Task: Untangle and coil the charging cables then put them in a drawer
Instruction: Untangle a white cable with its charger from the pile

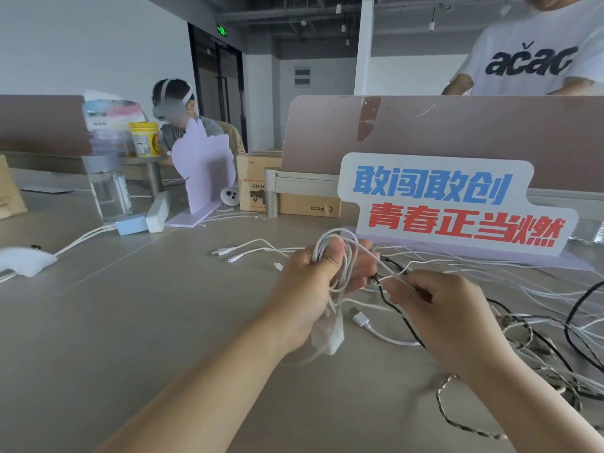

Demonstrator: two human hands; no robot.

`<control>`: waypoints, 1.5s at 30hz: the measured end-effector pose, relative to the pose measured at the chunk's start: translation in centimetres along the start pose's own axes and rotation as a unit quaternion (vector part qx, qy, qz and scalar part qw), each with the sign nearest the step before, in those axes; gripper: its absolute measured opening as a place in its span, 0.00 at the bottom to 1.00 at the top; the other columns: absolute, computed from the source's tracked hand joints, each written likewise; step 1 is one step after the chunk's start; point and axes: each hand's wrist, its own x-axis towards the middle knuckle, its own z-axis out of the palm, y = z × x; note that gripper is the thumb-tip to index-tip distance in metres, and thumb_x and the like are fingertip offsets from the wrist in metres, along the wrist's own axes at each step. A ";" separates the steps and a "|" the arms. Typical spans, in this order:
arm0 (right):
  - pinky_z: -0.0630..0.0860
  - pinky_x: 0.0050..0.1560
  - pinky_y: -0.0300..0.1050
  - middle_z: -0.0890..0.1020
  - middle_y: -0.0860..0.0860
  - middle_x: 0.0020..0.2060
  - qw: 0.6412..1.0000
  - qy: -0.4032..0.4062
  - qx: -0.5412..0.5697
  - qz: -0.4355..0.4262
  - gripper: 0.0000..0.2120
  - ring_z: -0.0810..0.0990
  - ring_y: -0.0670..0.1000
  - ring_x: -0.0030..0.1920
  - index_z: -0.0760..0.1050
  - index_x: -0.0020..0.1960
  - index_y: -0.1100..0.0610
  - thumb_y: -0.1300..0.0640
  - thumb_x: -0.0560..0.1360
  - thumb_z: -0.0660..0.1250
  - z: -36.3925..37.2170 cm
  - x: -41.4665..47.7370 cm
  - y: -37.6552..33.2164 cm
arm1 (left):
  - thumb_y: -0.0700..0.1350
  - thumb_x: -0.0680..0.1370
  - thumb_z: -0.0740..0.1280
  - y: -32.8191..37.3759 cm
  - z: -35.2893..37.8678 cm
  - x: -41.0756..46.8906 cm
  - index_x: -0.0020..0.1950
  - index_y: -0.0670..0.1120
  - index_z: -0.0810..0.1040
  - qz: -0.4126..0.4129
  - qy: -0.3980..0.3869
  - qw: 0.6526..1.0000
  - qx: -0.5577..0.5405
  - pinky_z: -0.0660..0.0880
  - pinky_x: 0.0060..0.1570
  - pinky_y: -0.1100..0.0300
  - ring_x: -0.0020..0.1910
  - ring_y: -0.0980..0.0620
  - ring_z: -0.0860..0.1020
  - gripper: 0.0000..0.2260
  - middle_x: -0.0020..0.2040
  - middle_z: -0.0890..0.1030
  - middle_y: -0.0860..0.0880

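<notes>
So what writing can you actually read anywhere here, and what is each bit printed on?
"敢闯敢创" in blue, "青春正当燃" in red: white cut-out desk sign.
"acac", with a mark over the first c: white T-shirt of the standing person.
"PICO", upside down: low brown cardboard box.
"3481", upside down: taller brown cardboard box.
Too blurred or small to read: green ceiling sign, yellow tub label.

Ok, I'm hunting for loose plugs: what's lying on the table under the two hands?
A white USB plug on its lead, and a black cable running beneath the right hand. The left hand grips a coiled white cable; anything directly beneath either palm is hidden.
</notes>
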 end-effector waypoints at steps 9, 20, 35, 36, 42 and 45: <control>0.71 0.38 0.45 0.71 0.55 0.22 0.957 -0.052 0.278 0.070 0.09 0.71 0.51 0.26 0.81 0.33 0.57 0.52 0.66 0.73 -1.1 0.3 0.0 | 0.49 0.83 0.54 2.3 -0.8 0.2 0.47 0.41 0.78 -0.027 0.080 0.945 -0.316 0.81 0.46 0.49 0.41 0.47 0.85 0.17 0.40 0.84 0.44; 0.54 0.18 0.27 0.68 0.52 0.24 0.770 -0.355 0.488 0.208 0.24 0.56 0.42 0.18 0.81 0.49 0.65 0.58 0.55 0.80 -2.9 1.1 1.8 | 0.53 0.82 0.53 2.2 -2.6 1.4 0.44 0.46 0.75 -0.019 0.065 0.925 -0.373 0.71 0.28 0.67 0.24 0.58 0.69 0.16 0.29 0.71 0.53; 0.66 0.29 0.28 0.79 0.42 0.25 0.986 0.036 0.165 0.006 0.10 0.72 0.42 0.26 0.80 0.35 0.48 0.59 0.73 0.69 -0.6 -0.1 -0.1 | 0.49 0.82 0.59 1.2 -1.7 1.1 0.42 0.50 0.77 -0.116 0.170 0.977 -0.049 0.68 0.23 0.66 0.22 0.54 0.68 0.11 0.31 0.77 0.51; 0.67 0.32 0.27 0.81 0.40 0.28 0.986 0.056 0.155 0.002 0.11 0.75 0.41 0.30 0.79 0.35 0.45 0.59 0.72 0.69 -0.5 -0.1 0.0 | 0.50 0.81 0.59 1.0 -1.7 1.1 0.42 0.50 0.76 -0.124 0.166 0.978 -0.031 0.70 0.23 0.65 0.22 0.53 0.69 0.11 0.31 0.78 0.50; 0.67 0.35 0.29 0.80 0.39 0.33 0.983 0.147 0.108 0.000 0.13 0.76 0.45 0.38 0.76 0.33 0.42 0.57 0.72 0.68 -0.5 0.0 0.5 | 0.50 0.82 0.57 1.1 -1.5 0.8 0.46 0.46 0.72 -0.135 0.156 0.978 -0.023 0.75 0.23 0.60 0.22 0.49 0.77 0.10 0.28 0.78 0.49; 0.67 0.33 0.35 0.79 0.41 0.32 0.981 0.162 0.106 0.022 0.11 0.75 0.50 0.34 0.77 0.32 0.46 0.58 0.72 0.68 -0.8 0.2 0.8 | 0.52 0.83 0.54 1.1 -1.7 0.7 0.49 0.47 0.71 -0.129 0.153 0.979 -0.026 0.74 0.24 0.62 0.26 0.48 0.80 0.11 0.30 0.79 0.49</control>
